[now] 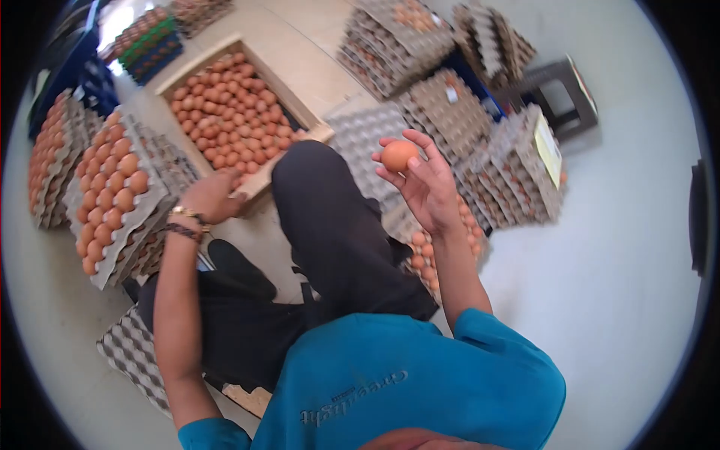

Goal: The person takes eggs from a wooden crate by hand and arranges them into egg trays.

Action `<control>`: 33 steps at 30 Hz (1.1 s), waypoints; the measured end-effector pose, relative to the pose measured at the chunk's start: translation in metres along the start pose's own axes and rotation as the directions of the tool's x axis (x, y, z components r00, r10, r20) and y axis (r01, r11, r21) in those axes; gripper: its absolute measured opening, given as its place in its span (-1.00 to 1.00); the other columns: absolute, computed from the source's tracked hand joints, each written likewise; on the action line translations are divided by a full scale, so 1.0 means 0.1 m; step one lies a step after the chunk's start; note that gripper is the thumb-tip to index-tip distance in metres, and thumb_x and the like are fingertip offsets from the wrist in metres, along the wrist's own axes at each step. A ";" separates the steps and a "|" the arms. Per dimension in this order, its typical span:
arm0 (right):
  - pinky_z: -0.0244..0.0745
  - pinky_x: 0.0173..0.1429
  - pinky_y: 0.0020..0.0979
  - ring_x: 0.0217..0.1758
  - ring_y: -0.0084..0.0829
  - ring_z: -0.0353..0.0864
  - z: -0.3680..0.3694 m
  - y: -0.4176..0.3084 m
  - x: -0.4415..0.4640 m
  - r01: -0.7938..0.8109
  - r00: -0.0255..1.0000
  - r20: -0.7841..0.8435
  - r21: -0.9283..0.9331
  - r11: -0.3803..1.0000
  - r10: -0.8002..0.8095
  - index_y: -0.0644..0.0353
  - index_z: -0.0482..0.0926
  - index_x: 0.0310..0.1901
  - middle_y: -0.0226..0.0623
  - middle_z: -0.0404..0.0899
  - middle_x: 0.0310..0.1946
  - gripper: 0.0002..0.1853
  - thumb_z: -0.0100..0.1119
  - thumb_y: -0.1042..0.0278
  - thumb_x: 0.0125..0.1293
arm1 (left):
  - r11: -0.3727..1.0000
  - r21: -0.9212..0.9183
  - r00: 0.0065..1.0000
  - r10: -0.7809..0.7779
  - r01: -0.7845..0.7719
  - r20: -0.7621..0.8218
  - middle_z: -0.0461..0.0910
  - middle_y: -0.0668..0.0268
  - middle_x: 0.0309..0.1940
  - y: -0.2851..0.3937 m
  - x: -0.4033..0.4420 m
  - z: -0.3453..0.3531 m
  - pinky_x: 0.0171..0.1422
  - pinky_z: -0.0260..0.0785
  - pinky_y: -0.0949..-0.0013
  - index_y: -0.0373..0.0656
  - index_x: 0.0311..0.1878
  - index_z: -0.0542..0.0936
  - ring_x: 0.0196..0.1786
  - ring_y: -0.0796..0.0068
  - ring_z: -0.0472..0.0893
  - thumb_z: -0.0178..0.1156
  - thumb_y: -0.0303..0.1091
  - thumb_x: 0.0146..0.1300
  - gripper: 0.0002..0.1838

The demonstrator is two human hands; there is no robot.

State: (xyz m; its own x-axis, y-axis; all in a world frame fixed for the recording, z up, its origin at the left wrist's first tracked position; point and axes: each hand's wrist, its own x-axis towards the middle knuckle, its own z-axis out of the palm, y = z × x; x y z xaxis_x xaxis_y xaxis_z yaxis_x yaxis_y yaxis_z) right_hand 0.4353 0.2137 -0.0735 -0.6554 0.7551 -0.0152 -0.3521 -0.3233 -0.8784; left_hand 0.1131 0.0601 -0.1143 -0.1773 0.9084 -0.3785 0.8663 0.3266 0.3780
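Note:
My right hand (429, 187) is raised above the trays, its fingers and thumb closed round a brown egg (399, 155). My left hand (212, 198) reaches over the near corner of a wooden crate (296, 100), its fingertips among the loose eggs (232, 112) inside. Whether those fingers grip an egg is hidden from this angle. Below my right hand lies a grey egg tray (367, 142) with bare cups showing. Beside my right forearm, another tray holds eggs (424, 251), partly covered by my leg and arm.
Stacked trays full of eggs (112, 187) stand to the left of my left hand. More tray stacks (510, 176) rise at the right, near a dark grey stool (559, 97). Further egg stacks (394, 45) stand at the back. Bare trays (135, 352) lie by my leg at lower left.

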 end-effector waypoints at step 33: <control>0.58 0.03 -0.24 -0.16 -0.24 0.71 5.04 2.97 2.75 0.895 0.144 0.989 -0.141 0.422 0.026 0.14 0.69 -0.06 -0.18 0.72 -0.25 -0.70 0.18 0.43 0.15 | 0.977 0.014 0.968 -0.212 0.212 0.131 0.68 0.35 0.00 0.50 0.91 0.48 -0.03 0.36 -0.15 0.11 0.11 0.67 0.04 0.22 0.64 0.14 -0.23 0.29 -0.66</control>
State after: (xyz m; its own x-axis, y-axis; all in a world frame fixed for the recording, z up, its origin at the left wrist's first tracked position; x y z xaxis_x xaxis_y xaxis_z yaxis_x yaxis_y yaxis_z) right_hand -0.1862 0.0377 -0.0977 -0.7645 -0.4642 0.4472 -0.6410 0.6204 -0.4519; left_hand 0.1627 0.1466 -0.1709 -0.2936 0.7764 -0.5576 0.8155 0.5078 0.2777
